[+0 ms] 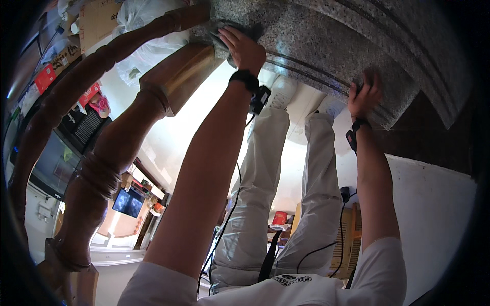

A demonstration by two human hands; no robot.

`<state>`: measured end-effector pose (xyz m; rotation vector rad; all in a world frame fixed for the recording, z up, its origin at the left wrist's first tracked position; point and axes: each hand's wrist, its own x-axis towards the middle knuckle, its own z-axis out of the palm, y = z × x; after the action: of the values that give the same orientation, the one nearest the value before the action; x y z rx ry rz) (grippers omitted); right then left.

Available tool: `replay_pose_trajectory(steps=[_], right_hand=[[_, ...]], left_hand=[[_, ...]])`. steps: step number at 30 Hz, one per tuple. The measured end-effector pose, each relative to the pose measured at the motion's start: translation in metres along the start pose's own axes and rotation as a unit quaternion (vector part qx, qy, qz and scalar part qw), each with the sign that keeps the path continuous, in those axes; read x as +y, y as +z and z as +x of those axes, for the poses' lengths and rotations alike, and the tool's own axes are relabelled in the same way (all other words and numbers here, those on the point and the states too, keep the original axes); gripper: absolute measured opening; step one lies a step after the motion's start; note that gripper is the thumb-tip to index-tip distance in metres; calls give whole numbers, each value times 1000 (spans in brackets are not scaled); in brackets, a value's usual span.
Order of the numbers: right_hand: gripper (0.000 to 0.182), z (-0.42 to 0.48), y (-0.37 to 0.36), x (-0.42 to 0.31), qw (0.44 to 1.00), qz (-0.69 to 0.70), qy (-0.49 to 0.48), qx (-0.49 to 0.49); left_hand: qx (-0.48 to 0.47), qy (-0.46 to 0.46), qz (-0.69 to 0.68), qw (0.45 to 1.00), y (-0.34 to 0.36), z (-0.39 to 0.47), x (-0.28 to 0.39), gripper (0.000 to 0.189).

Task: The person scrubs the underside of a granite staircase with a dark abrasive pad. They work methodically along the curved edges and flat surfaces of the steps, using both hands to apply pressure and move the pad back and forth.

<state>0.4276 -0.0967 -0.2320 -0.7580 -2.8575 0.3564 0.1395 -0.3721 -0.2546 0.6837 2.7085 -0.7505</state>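
My left hand (pixel 247 51) lies on a dark cloth (pixel 252 30) at the left end of a speckled grey stone stair step (pixel 306 34). Its fingers point up and left, and parts of the cloth show around them; how firmly it is gripped is partly hidden. Farther right, my right hand (pixel 366 93) is at the front edge of the same step, slightly blurred, with fingers apart and nothing seen in it. Two dark grooves run along the step's edge between the hands. Each wrist wears a black strap with a small device.
Turned wooden balusters (pixel 126 126) and a thick wooden post base (pixel 180 76) stand close on my left. Beyond them are a clear plastic bag (pixel 134 46), cardboard boxes (pixel 97 23) and a television (pixel 129 201). Black cables (pixel 229 214) hang before my legs. A white wall (pixel 428 214) is at right.
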Motion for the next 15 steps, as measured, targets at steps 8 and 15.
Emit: replay_pose_trajectory(steps=[8,15], right_hand=[[55,-6,-3,-4,998,-60,23,-27],[56,0,5,0,999,-27,21,-18]], left_hand=[[-49,-95,-228,968,0,28,-37,95],[-186,-75,-160,967,-15,54,-53,103]])
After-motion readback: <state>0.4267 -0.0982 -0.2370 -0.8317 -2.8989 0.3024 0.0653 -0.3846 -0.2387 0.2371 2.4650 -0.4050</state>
